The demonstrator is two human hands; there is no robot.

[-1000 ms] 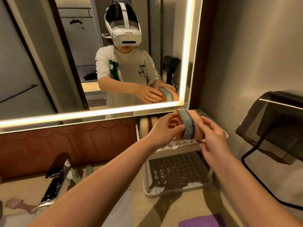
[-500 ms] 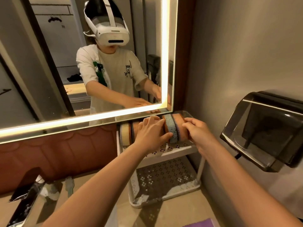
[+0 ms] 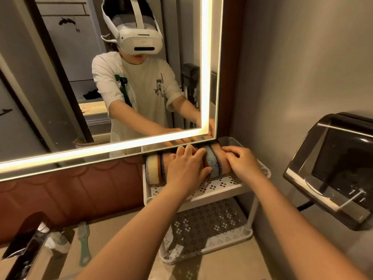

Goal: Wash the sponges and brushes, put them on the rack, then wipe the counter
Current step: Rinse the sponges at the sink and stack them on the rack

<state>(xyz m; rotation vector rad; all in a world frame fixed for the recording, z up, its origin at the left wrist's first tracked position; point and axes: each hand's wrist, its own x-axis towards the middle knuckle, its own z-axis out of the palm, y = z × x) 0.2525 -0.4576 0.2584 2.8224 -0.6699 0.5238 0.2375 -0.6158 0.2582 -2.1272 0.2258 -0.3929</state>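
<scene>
Your left hand point(image 3: 186, 168) lies palm-down over the row of sponges point(image 3: 159, 168), fingers spread and resting on top rather than curled round any one piece. Your right hand point(image 3: 241, 163) sits at the 3 o'clock end of the row, its fingertips point(image 3: 229, 151) together and pressing on the orange sponge point(image 3: 223, 159) with the blue scouring face point(image 3: 213, 162). Whether this hand actually pinches the sponge or only pushes on it, I cannot tell.

Sponges stand on edge, touching one another, on the top shelf of the white perforated rack point(image 3: 260, 168); the cream-and-orange ones are at 9 o'clock of your left hand. Lower shelf point(image 3: 203, 225) carries nothing visible. The rack stands on the beige counter point(image 3: 228, 265), in the corner under the lit mirror point(image 3: 101, 77).

Step judged: racking, seating the last sponge into the row.

A green-handled brush point(image 3: 83, 245) lies on the counter at 7 o'clock of the rack, near the faucet point(image 3: 28, 247). Purpose of the dark wall-mounted box point(image 3: 333, 170) at 3 o'clock: unclear.

Next move, judged: lift both hands off without tipping the row, then reach to 7 o'clock for the brush.
</scene>
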